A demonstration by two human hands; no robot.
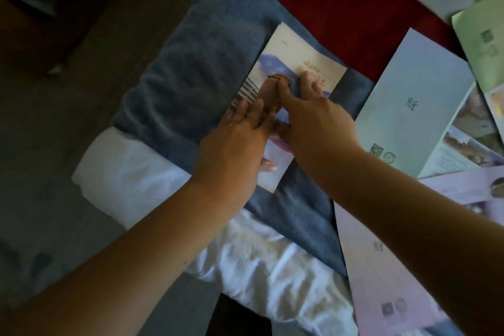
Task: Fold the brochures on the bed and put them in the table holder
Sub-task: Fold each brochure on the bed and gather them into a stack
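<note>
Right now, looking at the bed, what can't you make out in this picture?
- Head view: the middle and creases of the cream folded brochure, covered by the left hand and right hand pressing on it.
- Head view: green paper brochure, cut off by the right edge.
- Head view: lilac paper brochure, partly under the right forearm; print blurred.
- Table holder: outside the frame.

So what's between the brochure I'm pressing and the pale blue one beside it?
In the head view, a strip of blue towel separates the pressed brochure from the pale blue brochure; the right hand reaches across it.
</note>
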